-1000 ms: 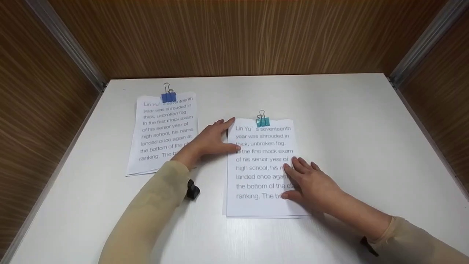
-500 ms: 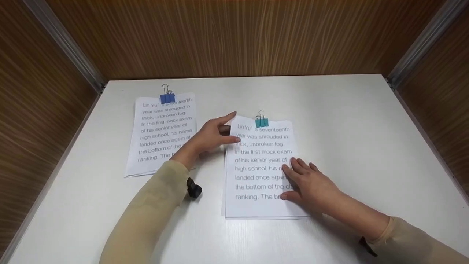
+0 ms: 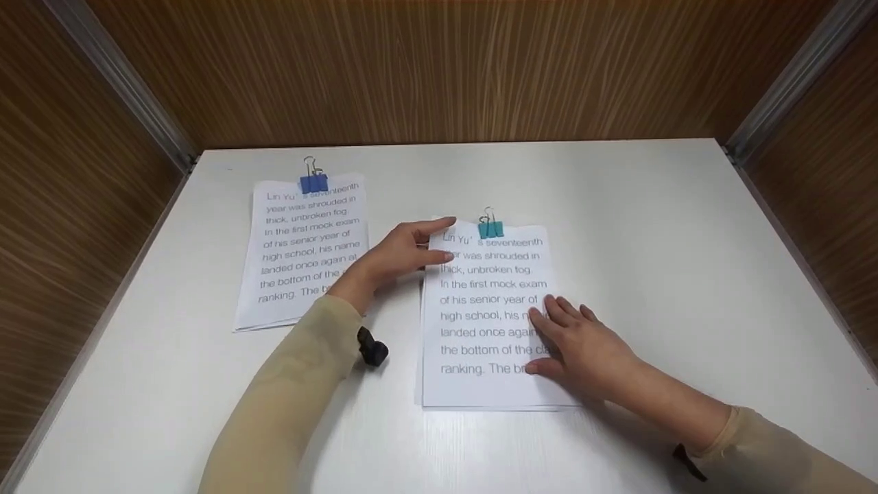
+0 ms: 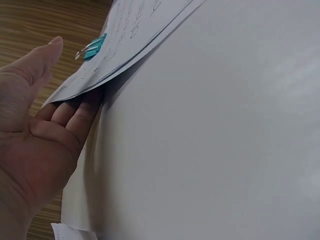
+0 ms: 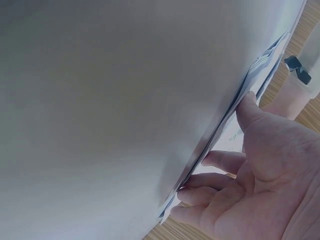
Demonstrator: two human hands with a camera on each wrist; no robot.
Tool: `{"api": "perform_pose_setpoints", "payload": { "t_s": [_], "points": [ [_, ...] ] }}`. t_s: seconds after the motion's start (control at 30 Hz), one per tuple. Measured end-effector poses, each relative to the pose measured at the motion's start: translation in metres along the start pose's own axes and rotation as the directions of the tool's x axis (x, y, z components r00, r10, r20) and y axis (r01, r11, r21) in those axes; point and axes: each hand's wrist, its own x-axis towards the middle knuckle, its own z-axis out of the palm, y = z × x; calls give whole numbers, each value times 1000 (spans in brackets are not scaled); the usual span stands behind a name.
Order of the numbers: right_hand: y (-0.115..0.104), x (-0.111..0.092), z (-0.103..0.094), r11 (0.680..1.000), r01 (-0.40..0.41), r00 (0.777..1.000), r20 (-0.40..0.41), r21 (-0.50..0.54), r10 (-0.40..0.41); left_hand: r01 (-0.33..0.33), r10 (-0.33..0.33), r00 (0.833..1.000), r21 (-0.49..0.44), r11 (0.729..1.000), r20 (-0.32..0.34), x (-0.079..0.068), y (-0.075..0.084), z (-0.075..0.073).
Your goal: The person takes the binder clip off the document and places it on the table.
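Note:
A stack of printed sheets (image 3: 480,391) lies in front of me, a teal binder clip (image 3: 490,229) at its top edge. My left hand (image 3: 394,254) is at its upper left corner. In the left wrist view, several fingers (image 4: 87,107) reach under the slightly raised corner, with the thumb (image 4: 42,57) above the paper. My right hand (image 3: 590,353) rests along the lower right side, fingers spread over the page. The right wrist view shows its thumb (image 5: 248,112) and fingertips (image 5: 192,181) at the stack's edge.
Another printed stack (image 3: 295,247), held by a blue binder clip (image 3: 314,183), lies at the left; my left forearm overlaps its lower right corner. Both stacks are on a white table (image 3: 651,199) backed by a wood-grain panel (image 3: 439,75).
The left fingers have slipped further round the upper left corner, which is now slightly lifted and bent. The left forearm has shifted a little right. The right hand stays put.

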Motion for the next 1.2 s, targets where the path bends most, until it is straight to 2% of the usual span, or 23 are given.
{"api": "perform_pose_setpoints", "payload": {
  "t_s": [0.2, 0.43, 0.57, 0.87, 1.13, 1.2],
  "points": [
    [-2, 1, 0, 1000, -6, 1000, 3, 3, 6, -11, 12, 1000, -53, 999, 16, 4, -7, 1],
    [-3, 1, 0, 1000, -14, 1000, 9, 3, 14, 3, -4, 1000, -42, 999, -24, 6, -11, 2],
    [-4, 1, 1, 1000, -19, 1000, 12, -4, 19, 17, -20, 999, -72, 997, -34, 3, -11, 3],
    [-2, 1, 1, 1000, -9, 1000, 18, 6, 9, 46, -56, 995, -113, 993, -87, -3, -3, 8],
    [7, 3, -7, 992, -86, 995, 60, 95, 80, 25, -37, 989, -83, 996, -142, -4, 7, 15],
    [10, 3, -12, 988, -104, 994, 49, 111, 99, 22, -36, 987, -92, 996, -155, -4, 9, 16]
  ]
}}
